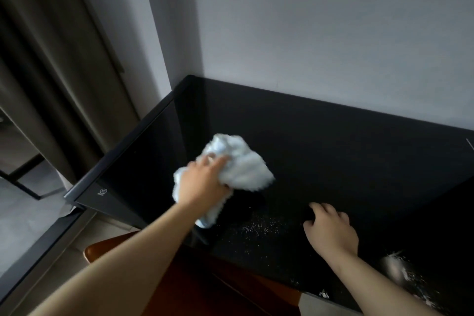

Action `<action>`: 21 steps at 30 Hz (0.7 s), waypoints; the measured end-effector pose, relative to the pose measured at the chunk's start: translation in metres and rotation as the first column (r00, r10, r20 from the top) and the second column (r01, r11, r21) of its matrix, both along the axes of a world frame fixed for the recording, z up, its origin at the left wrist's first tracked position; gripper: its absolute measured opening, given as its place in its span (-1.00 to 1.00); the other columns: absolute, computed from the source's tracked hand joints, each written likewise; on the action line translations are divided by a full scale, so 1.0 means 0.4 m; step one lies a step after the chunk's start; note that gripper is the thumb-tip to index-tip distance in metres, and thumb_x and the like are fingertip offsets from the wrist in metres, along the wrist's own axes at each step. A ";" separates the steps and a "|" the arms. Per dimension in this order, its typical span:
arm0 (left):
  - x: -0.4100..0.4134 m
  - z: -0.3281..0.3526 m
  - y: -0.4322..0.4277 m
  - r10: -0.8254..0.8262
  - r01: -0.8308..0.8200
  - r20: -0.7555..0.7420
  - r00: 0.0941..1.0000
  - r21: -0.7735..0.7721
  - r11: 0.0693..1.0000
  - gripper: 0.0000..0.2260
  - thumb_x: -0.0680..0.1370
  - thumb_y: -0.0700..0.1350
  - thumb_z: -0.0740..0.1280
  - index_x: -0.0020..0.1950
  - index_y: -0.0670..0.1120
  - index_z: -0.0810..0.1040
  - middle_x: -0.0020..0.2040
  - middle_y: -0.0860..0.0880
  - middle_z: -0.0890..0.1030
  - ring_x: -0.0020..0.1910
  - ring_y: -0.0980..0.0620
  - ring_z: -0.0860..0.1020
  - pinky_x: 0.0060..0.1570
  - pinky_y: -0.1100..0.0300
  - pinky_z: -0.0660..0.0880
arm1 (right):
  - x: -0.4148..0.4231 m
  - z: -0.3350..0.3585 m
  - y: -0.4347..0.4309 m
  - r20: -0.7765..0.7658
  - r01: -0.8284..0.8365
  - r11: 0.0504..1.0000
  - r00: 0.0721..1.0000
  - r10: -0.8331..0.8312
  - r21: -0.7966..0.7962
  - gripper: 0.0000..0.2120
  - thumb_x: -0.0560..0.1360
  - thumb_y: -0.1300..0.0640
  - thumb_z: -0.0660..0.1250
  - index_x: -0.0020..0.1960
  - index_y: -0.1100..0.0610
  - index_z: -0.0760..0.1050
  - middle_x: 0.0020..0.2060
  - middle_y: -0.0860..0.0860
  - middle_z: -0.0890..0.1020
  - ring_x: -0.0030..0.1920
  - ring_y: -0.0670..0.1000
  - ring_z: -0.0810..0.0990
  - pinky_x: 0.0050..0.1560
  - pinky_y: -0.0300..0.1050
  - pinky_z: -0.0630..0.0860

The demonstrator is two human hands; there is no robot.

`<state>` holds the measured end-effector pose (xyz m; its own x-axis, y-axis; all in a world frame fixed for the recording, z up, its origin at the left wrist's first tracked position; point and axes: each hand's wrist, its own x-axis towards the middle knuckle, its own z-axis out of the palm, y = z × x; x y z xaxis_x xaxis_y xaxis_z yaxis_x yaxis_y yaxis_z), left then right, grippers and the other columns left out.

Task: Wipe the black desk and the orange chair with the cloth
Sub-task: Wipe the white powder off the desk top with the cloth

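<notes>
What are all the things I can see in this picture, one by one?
Black desk: one, glossy black, in the wall corner, filling the middle and right.
Cloth: one, pale blue-white, bunched on the desk's left part.
White specks: many, scattered on the desk between the hands; a whitish smear sits near the front right edge.
Orange chair: one, orange-brown, below the desk's front edge.
Curtain: one, grey-brown, far left.
Wall: white, behind the desk.
Left hand: one, grips the cloth.
Right hand: one, rests on the desk, holds nothing.
</notes>
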<state>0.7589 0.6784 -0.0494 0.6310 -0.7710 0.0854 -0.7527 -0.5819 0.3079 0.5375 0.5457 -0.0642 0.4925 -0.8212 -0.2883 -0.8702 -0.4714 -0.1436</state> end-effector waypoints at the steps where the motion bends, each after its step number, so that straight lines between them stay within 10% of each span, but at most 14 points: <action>1: 0.045 0.004 0.022 0.109 -0.110 0.034 0.993 0.020 0.994 -0.41 0.31 0.13 0.32 0.35 0.18 0.35 0.33 -0.05 0.35 0.22 -0.20 0.42 0.15 -0.02 0.40 | 0.004 0.001 0.002 -0.009 0.005 1.000 1.000 -0.005 -0.004 -0.51 0.58 -0.05 0.15 0.48 -0.06 0.15 0.43 -0.02 0.27 0.34 0.06 0.34 0.11 -0.13 0.47; 7: 0.134 -0.027 0.095 0.631 -0.571 -0.090 0.771 0.342 0.746 -0.55 0.45 0.17 0.28 0.32 0.16 0.35 0.38 -0.07 0.28 0.25 -0.23 0.33 0.19 -0.08 0.33 | 0.006 -0.009 0.014 -0.059 0.000 0.999 0.998 -0.002 -0.035 -0.50 0.60 -0.07 0.10 0.50 -0.05 0.10 0.49 0.00 0.19 0.40 0.08 0.29 0.22 -0.09 0.44; 17: -0.205 -0.042 -0.057 0.061 0.003 -0.315 0.947 0.200 0.980 -0.57 0.43 0.08 0.31 0.29 0.17 0.38 0.30 0.03 0.36 0.17 -0.10 0.39 -0.04 0.13 0.37 | -0.006 -0.004 0.011 -0.035 -0.029 0.999 0.999 0.030 0.029 -0.50 0.59 -0.07 0.10 0.50 -0.07 0.10 0.49 -0.01 0.17 0.43 0.09 0.22 0.31 0.00 0.32; 21: -0.128 -0.019 -0.036 0.173 -0.169 -0.434 0.884 0.047 0.984 -0.44 0.38 0.09 0.35 0.38 0.15 0.35 0.32 -0.01 0.39 0.19 -0.06 0.47 0.07 0.10 0.47 | -0.011 0.000 0.006 -0.015 -0.028 0.999 0.999 0.028 0.030 -0.49 0.59 -0.05 0.11 0.51 -0.07 0.10 0.49 -0.02 0.19 0.42 0.08 0.24 0.30 -0.02 0.34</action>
